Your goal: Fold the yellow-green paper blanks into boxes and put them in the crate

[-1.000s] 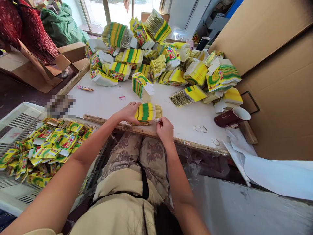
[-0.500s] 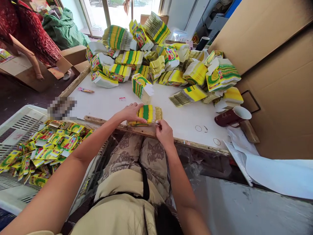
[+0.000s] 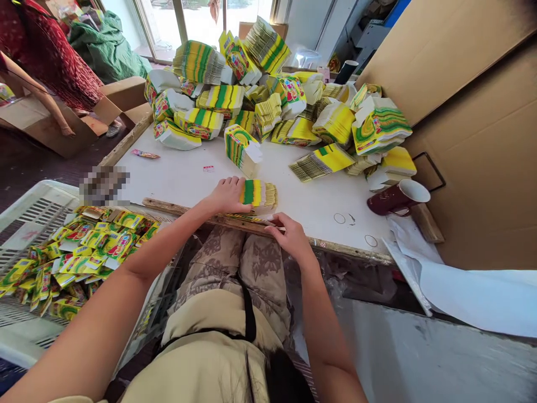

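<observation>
A stack of flat yellow-and-green cartons (image 3: 258, 193) lies on its side near the front edge of the white table. My left hand (image 3: 229, 196) is wrapped over the stack's left end, with the thumb along its near side. At the near side of the stack, one flat carton (image 3: 251, 217) shows as a thin strip by the table's wooden edge. My right hand (image 3: 290, 232) pinches the white end of that carton between thumb and fingers; the fingertips are partly hidden.
Many bundles of cartons (image 3: 222, 101) are heaped at the table's back. A dark red mug (image 3: 390, 200) lies tilted at the right, by large cardboard (image 3: 482, 168). A white crate (image 3: 37, 196) of small folded boxes stands at the left. Another person's arm (image 3: 52, 106) shows beyond.
My right hand has shifted slightly right and down, its fingers a little less curled. A carton's white end now shows apart from the stack. My left hand remains on the stack.
</observation>
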Demonstrator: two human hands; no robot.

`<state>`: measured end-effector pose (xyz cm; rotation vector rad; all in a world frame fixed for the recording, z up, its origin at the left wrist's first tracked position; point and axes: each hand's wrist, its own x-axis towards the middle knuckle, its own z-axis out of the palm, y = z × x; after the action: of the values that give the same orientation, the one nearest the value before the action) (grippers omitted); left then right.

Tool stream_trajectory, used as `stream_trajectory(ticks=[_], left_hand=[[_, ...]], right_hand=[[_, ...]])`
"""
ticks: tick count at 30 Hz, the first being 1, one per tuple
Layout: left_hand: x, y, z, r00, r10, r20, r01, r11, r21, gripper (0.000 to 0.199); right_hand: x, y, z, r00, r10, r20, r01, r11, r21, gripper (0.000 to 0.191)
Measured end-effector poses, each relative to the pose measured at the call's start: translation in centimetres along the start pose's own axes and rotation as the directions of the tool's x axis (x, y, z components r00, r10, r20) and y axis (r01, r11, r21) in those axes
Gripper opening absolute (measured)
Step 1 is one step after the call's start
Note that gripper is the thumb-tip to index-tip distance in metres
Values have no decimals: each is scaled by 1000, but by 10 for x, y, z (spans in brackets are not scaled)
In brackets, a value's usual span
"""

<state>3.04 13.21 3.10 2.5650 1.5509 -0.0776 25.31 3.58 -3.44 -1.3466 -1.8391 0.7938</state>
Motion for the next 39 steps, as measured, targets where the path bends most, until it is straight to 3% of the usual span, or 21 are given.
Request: stream_trajectory(ticks=[3, 6, 9, 15, 21, 26, 31, 35, 39], left_hand=[[-2, 1, 8, 998, 14, -54, -14, 1000, 16, 75], [-2, -2, 11, 998, 6, -57, -6, 1000, 16, 76], [-1, -3, 10, 998, 3, -57, -2, 1000, 10, 77], [-1, -1, 9, 997, -2, -74, 4, 1000, 27, 78], [-2, -2, 10, 997, 4, -75, -3, 1000, 17, 79], [-3, -2, 11, 995, 17, -95, -15, 1000, 19, 78], [-1, -4, 13, 994, 30, -100, -27, 999, 26, 79], [-1, -4, 15, 995, 15, -100, -14, 1000, 18, 78], [-1, -4, 16, 994, 18, -109, -16, 1000, 26, 79]], right_hand=[[11, 5, -5, 997, 12, -74, -7, 998, 63, 29], [26, 11, -5, 985, -62, -161, 47, 995, -93, 24], [32, 14, -3, 978, -150, -144, 108, 958, -265, 21], [30, 5, -5, 970, -220, -99, 158, 889, -430, 20], [51, -14, -11, 998, -35, 43, 53, 834, -550, 9], [60, -30, -7, 991, 137, 4, -100, 745, -659, 14], [60, -39, 1, 970, 233, -74, -221, 704, -675, 22], [63, -36, 4, 949, 305, -82, -301, 798, -522, 22], [62, -25, 3, 943, 334, -11, -314, 875, -367, 33]])
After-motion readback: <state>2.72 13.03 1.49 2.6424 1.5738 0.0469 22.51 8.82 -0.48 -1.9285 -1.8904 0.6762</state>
